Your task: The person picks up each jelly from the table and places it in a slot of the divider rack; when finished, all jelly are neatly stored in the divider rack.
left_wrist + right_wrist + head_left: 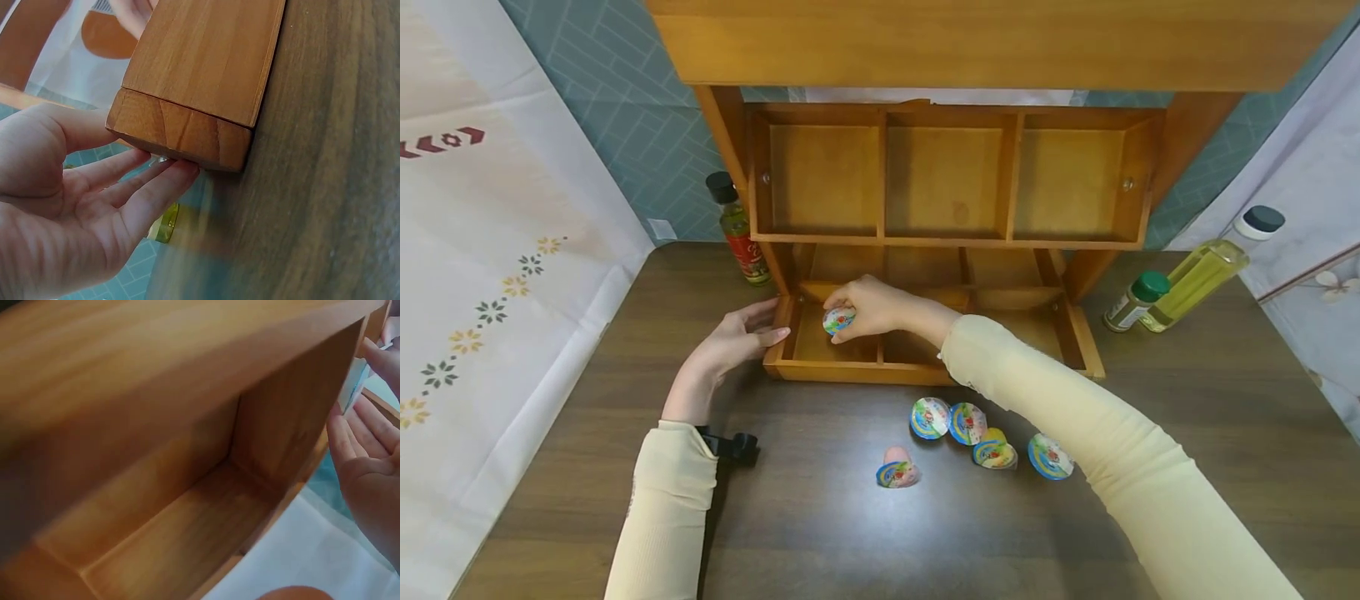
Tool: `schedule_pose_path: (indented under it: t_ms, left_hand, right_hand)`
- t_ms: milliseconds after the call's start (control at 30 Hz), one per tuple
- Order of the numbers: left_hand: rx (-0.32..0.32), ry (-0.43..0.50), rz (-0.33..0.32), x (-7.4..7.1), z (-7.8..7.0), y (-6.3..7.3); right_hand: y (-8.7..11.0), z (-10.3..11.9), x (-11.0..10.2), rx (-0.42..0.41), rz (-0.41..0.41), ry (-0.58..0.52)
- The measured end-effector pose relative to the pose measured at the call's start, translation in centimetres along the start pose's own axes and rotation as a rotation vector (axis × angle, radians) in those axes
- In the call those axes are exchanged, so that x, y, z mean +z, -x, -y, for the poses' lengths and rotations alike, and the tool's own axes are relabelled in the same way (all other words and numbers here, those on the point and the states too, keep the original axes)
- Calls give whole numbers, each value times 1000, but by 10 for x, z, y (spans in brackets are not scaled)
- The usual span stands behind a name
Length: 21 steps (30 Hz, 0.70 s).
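A wooden drawer (pixel 820 357) with several compartments stands pulled out at the foot of a wooden rack. My right hand (pixel 859 302) pinches a small jelly cup (pixel 838 320) over the drawer's front left compartment. In the right wrist view, the right hand (pixel 369 462) shows beside the compartment wall, with the cup's edge (pixel 354 384) between its fingers. My left hand (pixel 752 335) rests straight fingers against the drawer's left front corner. The left wrist view shows the left hand (pixel 134 187) touching that corner (pixel 187 134). Several more jelly cups (pixel 967 423) lie on the table in front of the drawer.
An upper tray (pixel 880 179) with three compartments sits above the drawer. A red-labelled bottle (pixel 741 237) stands left of the rack. A green-capped jar (pixel 1137 300) and a yellow oil bottle (pixel 1202 273) stand to the right. A patterned cloth (pixel 490 275) covers the left.
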State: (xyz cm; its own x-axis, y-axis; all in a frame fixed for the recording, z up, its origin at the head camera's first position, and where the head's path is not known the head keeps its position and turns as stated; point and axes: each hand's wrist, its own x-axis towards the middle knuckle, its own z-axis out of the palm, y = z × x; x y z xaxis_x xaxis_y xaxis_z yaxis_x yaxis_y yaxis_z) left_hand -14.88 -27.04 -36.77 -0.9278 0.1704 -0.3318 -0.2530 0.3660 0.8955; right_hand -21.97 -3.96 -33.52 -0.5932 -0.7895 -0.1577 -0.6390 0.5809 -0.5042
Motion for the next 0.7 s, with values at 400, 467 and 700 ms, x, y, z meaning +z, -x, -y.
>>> schedule_pose_path:
  t_ms: [400, 467, 700]
  left_hand:
    - [9, -17, 5, -1, -3, 0]
    - [11, -17, 10, 0, -3, 0]
    - [9, -18, 15, 0, 1, 2]
  right_hand:
    - [-25, 10, 6, 125, 52, 26]
    - [-28, 12, 9, 152, 68, 24]
    - [-30, 23, 16, 175, 88, 37]
